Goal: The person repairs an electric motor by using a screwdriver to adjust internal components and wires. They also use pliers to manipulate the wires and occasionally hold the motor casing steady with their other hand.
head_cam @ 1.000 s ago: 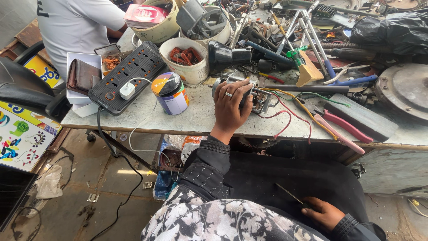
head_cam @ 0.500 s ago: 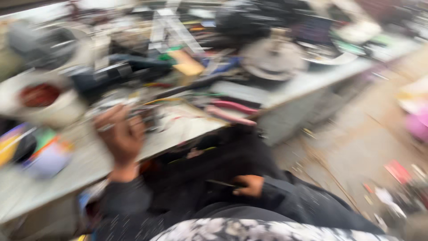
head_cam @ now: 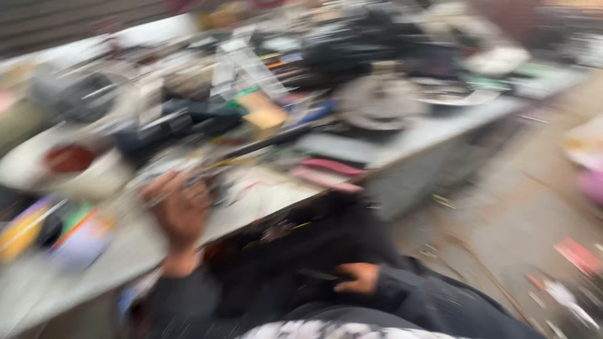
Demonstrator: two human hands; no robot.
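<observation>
A heavily blurred cluttered workbench [head_cam: 402, 141] is seen from above. The left hand [head_cam: 179, 210] is laid on a small dark object [head_cam: 210, 188] among wires; its grip cannot be told. The right hand [head_cam: 358, 278] is rested on the lap, fingers curled around a thin dark tool [head_cam: 317, 274]

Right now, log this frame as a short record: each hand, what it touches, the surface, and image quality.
left hand: raised over the workbench edge, fingers on a small dark object too blurred to identify
right hand: resting low on dark fabric in the lap, apparently on a thin dark item; grip unclear
near left hand: red-handled pliers, white bowl with red contents
further back: round grey metal disc, tan block
image quality: heavy motion blur, fine detail unreadable
</observation>
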